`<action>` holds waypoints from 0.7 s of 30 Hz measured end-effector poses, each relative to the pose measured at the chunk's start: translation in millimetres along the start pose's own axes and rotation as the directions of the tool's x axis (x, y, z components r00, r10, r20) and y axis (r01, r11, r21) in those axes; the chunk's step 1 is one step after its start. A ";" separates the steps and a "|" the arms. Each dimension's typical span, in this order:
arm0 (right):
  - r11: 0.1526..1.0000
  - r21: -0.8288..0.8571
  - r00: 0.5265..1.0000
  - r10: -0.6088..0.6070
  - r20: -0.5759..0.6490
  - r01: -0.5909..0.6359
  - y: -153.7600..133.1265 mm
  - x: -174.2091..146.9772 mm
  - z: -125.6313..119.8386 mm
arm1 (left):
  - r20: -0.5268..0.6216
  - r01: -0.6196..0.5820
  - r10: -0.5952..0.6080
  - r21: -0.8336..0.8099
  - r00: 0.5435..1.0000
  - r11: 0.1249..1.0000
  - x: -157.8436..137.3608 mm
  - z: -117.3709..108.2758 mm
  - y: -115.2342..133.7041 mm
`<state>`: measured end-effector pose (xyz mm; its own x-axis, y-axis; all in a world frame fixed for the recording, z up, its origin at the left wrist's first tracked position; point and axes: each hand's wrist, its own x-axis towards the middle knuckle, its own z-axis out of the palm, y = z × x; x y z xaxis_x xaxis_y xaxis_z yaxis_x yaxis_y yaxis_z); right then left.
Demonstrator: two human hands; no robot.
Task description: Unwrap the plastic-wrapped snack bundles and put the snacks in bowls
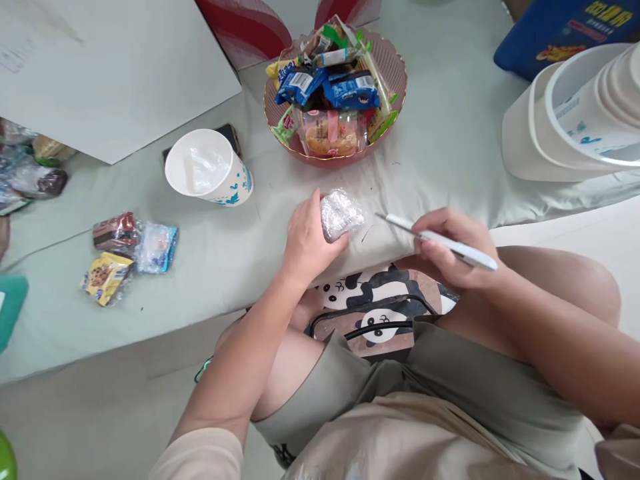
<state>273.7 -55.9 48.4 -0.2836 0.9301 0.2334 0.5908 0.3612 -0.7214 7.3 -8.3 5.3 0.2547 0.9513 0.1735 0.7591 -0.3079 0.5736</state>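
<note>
My left hand (311,233) is closed around the side of a small bundle wrapped in crinkled clear plastic film (342,213), which rests on the cloth-covered table. What lies inside the film is hard to make out. In my right hand (453,247) is a slim white utility knife (463,251), its thin end pointing left towards the bundle, a short gap away from it. Beyond my hands stands a pink, gold-rimmed bowl (393,63) heaped with packaged snacks (333,130).
A paper cup (235,183) with clear plastic inside stands left, beside a dark phone (230,137). Several film-wrapped snack packets (117,233) lie further left. At back left is a white box (125,73). White buckets (525,130) with stacked cups and a blue container (545,33) are right.
</note>
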 end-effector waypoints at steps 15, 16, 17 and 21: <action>0.908 -0.416 0.984 -0.106 -0.142 0.038 34.8 37.0 2.5 | -0.052 -0.149 0.143 -0.155 0.988 0.977 1.4 -27.9 6.5; 0.919 -0.388 0.984 -0.126 -0.128 0.067 26.2 36.8 5.8 | -0.068 -0.130 0.120 -0.186 0.990 0.974 1.6 -28.3 8.7; 0.928 -0.359 0.983 -0.150 -0.108 0.102 17.2 36.6 10.2 | -0.081 -0.098 0.082 -0.223 0.993 0.970 2.0 -28.7 10.5; 0.928 -0.238 0.956 -0.293 0.009 0.286 -12.4 37.3 36.1 | -0.092 0.147 -0.214 -0.470 0.972 0.870 6.3 -29.8 10.6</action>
<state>228.5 -28.1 42.6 -0.4506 0.7831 0.4287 0.6471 0.6173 -0.4474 -0.8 -5.2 36.4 0.0297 0.9924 0.1196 0.4165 -0.1211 0.9010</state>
